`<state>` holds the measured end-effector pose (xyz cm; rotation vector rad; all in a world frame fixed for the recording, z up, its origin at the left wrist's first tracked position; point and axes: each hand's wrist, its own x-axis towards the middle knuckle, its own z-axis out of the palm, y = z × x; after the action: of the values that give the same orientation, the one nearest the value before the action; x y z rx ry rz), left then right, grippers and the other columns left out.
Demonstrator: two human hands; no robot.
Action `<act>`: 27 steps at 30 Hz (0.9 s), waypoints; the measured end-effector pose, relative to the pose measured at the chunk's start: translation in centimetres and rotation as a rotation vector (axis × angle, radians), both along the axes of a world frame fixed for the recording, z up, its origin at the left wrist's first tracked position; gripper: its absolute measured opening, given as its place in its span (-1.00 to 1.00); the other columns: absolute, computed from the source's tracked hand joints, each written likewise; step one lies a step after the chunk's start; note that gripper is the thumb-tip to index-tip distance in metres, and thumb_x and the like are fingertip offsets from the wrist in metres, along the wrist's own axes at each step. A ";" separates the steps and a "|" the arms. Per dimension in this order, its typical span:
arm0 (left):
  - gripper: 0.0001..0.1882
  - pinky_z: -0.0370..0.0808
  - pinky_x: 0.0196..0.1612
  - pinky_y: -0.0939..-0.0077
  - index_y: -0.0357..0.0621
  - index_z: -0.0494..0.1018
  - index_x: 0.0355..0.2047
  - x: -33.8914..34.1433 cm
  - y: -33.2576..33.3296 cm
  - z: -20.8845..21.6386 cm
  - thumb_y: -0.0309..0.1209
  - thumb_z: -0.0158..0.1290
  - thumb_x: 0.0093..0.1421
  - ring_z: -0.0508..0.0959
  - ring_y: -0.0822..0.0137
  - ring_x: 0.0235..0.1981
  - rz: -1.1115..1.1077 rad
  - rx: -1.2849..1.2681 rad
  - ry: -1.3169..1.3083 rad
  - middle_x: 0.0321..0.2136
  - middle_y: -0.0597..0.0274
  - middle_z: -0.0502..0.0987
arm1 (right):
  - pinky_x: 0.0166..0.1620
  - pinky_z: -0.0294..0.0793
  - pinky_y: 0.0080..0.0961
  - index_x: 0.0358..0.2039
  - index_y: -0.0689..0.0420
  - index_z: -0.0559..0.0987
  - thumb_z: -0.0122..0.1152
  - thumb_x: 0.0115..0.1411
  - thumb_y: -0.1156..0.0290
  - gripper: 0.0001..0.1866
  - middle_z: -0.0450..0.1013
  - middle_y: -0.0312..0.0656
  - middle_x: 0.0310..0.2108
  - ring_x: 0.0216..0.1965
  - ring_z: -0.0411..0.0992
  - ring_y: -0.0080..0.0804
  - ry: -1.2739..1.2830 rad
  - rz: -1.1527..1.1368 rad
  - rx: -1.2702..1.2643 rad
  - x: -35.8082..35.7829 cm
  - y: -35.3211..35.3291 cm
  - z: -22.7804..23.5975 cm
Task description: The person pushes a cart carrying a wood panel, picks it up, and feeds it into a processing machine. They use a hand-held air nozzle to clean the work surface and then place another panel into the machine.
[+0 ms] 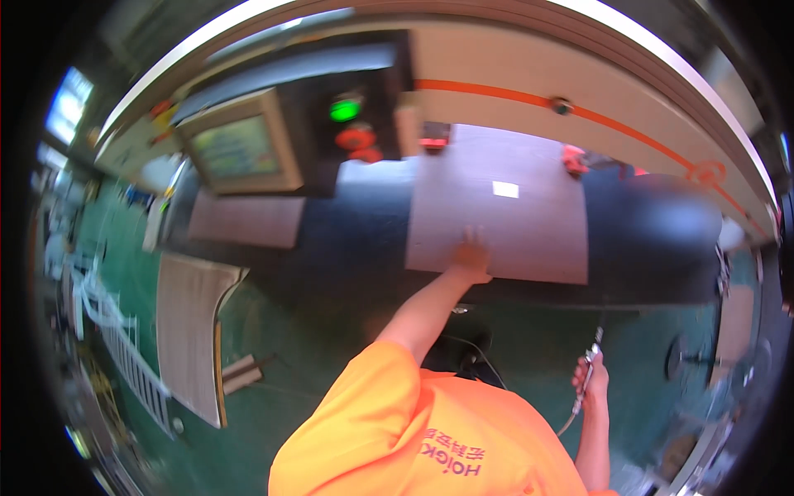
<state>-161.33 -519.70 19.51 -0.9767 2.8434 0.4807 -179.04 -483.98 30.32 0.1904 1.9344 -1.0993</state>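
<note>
My left hand (470, 259) lies on the near edge of a flat brown panel (538, 236), its fingers stretched forward and a little blurred. The panel rests on a dark machine table (356, 219) and has a small white label (505, 190) on it. Lower and to the right, off the table, my right hand (592, 380) is closed around a silver air blow gun (591, 354). Its thin nozzle points toward the table's front edge, and a hose hangs down from it.
A control box with a screen (238, 149), a lit green button (346, 109) and red knobs (358, 143) overhangs the table's left. Red clamps (574, 159) stand behind the panel. Another panel (246, 220) lies left; a large board (188, 335) stands near a white rack (136, 372).
</note>
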 end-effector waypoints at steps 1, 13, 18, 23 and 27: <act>-0.28 0.19 0.19 -0.26 -0.07 0.33 0.13 0.9 0.7 -0.1 -0.13 0.26 -0.04 0.06 -0.31 0.28 -0.017 -0.071 -0.001 0.30 -0.11 0.04 | -0.74 0.07 -0.70 -0.45 0.04 0.45 -0.30 0.36 -0.13 -0.46 0.26 -0.40 -0.73 -0.79 0.20 -0.59 0.008 -0.040 -0.033 0.3 0.9 -0.5; -0.55 0.39 0.09 0.20 -0.24 0.48 -0.11 31.9 12.0 -0.6 -0.30 0.13 -0.03 0.41 -0.02 0.04 0.851 -0.080 0.352 -0.05 -0.06 0.47 | -0.62 0.18 -0.64 -0.35 0.15 0.47 -0.15 0.37 0.04 -0.58 0.37 -0.33 -0.64 -0.68 0.30 -0.58 -0.225 1.131 -0.085 15.8 -9.1 0.8; -0.41 0.43 0.06 0.16 -0.21 0.49 -0.09 39.8 4.4 -0.3 -0.04 0.21 -0.04 0.41 -0.02 0.08 1.634 0.340 0.574 0.00 -0.04 0.45 | -0.71 0.14 -0.66 -0.36 0.10 0.41 -0.28 0.38 0.01 -0.56 0.39 -0.30 -0.68 -0.70 0.39 -0.54 -0.106 0.971 -0.143 18.5 -11.7 0.3; 0.25 0.35 0.15 0.14 -0.47 0.08 0.19 43.1 -8.0 -3.5 0.35 0.22 -0.21 0.33 -0.14 0.14 2.039 0.500 0.686 0.16 -0.35 0.20 | -0.48 0.29 -0.55 -0.41 0.18 0.49 -0.21 0.38 0.17 -0.60 0.37 -0.28 -0.63 -0.60 0.32 -0.53 -0.159 1.148 -0.071 22.3 -11.5 -1.9; 0.42 0.32 0.17 0.09 -0.53 -0.20 0.27 45.2 -16.2 -5.5 0.36 0.23 -0.23 0.25 -0.07 0.19 2.242 0.454 0.601 0.18 -0.30 0.14 | -0.38 0.31 -0.59 -0.34 0.14 0.49 -0.09 0.36 0.12 -0.64 0.42 -0.33 -0.47 -0.50 0.32 -0.57 -0.249 0.859 -0.123 29.3 -12.7 -1.8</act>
<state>-116.12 -535.92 14.04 -3.4618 0.2139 1.3288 -149.73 -496.65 28.47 -0.5105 1.4683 -0.5691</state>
